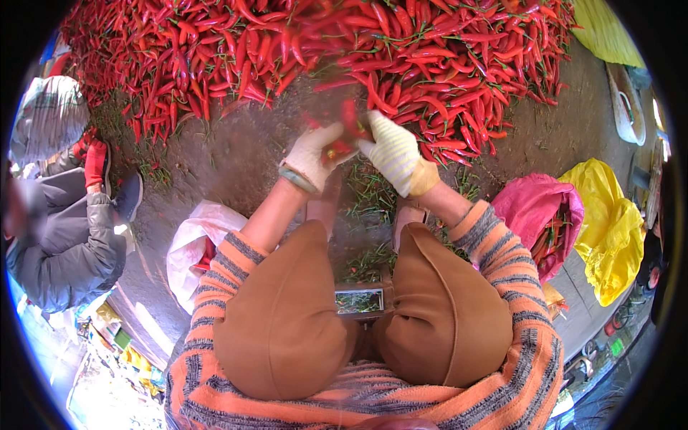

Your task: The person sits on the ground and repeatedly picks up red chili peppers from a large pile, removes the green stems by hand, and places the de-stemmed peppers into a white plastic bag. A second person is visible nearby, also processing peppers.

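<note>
My left hand (317, 156), in a pale knit glove with a bangle (297, 178) at the wrist, is curled around red chilli peppers (337, 149). Close beside it is my right hand (395, 153), in a white and yellow striped glove, its thumb and fingertips towards the left hand. A blurred red chilli (349, 114) shows between the two hands; which hand has it, I cannot tell. Just ahead spreads a large heap of red chillies (441, 70) with green stems. Loose green stems (371, 196) litter the ground beneath my hands.
A white sack (185, 255) with chillies stands at my left. A pink sack (516, 207) holding chillies and a yellow bag (607, 231) are at my right. Another person (80, 236) with red gloves sits at far left. A small mirror-like panel (359, 301) lies between my knees.
</note>
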The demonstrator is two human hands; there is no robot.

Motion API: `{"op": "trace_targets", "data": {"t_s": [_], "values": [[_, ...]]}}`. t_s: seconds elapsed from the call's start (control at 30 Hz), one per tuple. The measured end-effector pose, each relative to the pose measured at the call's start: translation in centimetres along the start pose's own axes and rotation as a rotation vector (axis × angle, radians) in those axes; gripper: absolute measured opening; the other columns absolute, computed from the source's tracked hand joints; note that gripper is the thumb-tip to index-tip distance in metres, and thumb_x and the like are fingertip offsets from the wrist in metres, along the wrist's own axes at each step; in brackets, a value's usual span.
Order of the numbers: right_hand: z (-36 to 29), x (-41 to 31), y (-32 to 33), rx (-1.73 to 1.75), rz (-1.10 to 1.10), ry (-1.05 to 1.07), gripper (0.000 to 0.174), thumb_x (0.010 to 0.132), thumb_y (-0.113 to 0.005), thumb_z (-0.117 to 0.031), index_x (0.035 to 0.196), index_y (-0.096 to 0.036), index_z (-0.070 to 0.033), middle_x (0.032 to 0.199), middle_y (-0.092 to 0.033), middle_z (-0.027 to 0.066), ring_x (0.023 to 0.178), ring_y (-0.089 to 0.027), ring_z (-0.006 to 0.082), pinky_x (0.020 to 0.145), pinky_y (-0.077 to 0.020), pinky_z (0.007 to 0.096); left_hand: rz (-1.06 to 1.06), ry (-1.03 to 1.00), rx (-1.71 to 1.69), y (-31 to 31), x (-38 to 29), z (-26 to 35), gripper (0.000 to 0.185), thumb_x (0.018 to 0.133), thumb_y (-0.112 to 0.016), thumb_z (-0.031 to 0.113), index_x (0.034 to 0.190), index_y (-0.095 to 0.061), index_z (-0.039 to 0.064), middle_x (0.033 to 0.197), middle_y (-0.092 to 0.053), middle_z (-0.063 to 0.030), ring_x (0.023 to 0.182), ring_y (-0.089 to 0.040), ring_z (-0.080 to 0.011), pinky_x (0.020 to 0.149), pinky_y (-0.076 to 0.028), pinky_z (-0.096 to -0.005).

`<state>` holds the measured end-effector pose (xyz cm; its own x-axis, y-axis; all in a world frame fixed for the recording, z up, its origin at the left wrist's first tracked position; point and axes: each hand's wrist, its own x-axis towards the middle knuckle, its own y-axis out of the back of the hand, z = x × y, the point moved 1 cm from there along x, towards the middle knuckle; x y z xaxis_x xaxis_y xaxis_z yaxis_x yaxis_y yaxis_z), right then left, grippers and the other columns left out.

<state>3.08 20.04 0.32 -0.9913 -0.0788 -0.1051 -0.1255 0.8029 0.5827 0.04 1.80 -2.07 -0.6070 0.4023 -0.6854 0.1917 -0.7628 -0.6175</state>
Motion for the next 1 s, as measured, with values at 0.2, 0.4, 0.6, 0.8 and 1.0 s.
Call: {"op": "trace_targets", "data": {"t_s": [0.2, 0.4, 0.6, 0.8, 1.0], "values": [[-2.5, -1.1, 1.9, -0.127, -0.069, 0.07, 0.029, 0.086, -0.068, -0.025, 0.108, -0.06, -0.008, 0.096, -0.062, 0.016, 0.087, -0.063, 0.0369, 0.076, -0.0513, 0.0446, 0.049, -0.052, 0.133, -1.8, -0.5, 0.8, 0.02, 0.086, -0.068, 0.003, 0.104, -0.06, 0.003, 0.091, -0.07, -0.0122, 0.078, -0.07, -0.0225, 0.064, -0.06, -0.0351], [-1.8, -9.5, 16.2, -0.341, 0.387, -0.085, 0.038, 0.088, -0.066, -0.007, 0.126, -0.06, -0.004, 0.107, -0.066, 0.0139, 0.092, -0.064, 0.0219, 0.082, -0.0521, 0.0325, 0.081, -0.181, 0.373, -2.1, -0.7, 1.6, 0.024, 0.081, -0.068, -0.004, 0.097, -0.052, 0.004, 0.094, -0.07, -0.0166, 0.084, -0.072, -0.0265, 0.066, -0.058, -0.0309], [0.7, -19.5, 26.6, -1.101, 0.564, -0.616, 0.034, 0.091, -0.064, -0.012, 0.123, -0.062, -0.002, 0.118, -0.062, 0.0215, 0.105, -0.062, 0.0327, 0.091, -0.05, 0.0396, -0.059, -0.017, 0.15, -2.5, -1.0, 1.3, 0.024, 0.086, -0.062, 0.0, 0.107, -0.051, 0.004, 0.105, -0.068, -0.0193, 0.088, -0.071, -0.0281, 0.074, -0.059, -0.0336], [-2.9, -12.4, 17.2, -0.361, 0.321, 0.005, 0.044, 0.079, -0.067, 0.0, 0.122, -0.065, -0.009, 0.127, -0.059, 0.0161, 0.116, -0.058, 0.0296, 0.094, -0.0485, 0.0384, -0.228, 0.129, 0.385, -4.6, -2.5, 0.4, 0.026, 0.082, -0.065, 0.002, 0.106, -0.054, 0.004, 0.103, -0.065, -0.0143, 0.084, -0.07, -0.0238, 0.079, -0.059, -0.0342], [-3.7, -3.6, 6.7, -0.621, -0.396, 0.264, 0.031, 0.083, -0.069, -0.038, 0.092, -0.062, -0.009, 0.081, -0.067, 0.0091, 0.081, -0.068, 0.0303, 0.07, -0.0529, 0.0433, -0.324, 0.148, 0.902, -6.0, -3.8, 0.5, 0.026, 0.08, -0.068, 0.006, 0.102, -0.054, 0.004, 0.092, -0.059, -0.0028, 0.083, -0.063, -0.0145, 0.072, -0.055, -0.0287]]}}
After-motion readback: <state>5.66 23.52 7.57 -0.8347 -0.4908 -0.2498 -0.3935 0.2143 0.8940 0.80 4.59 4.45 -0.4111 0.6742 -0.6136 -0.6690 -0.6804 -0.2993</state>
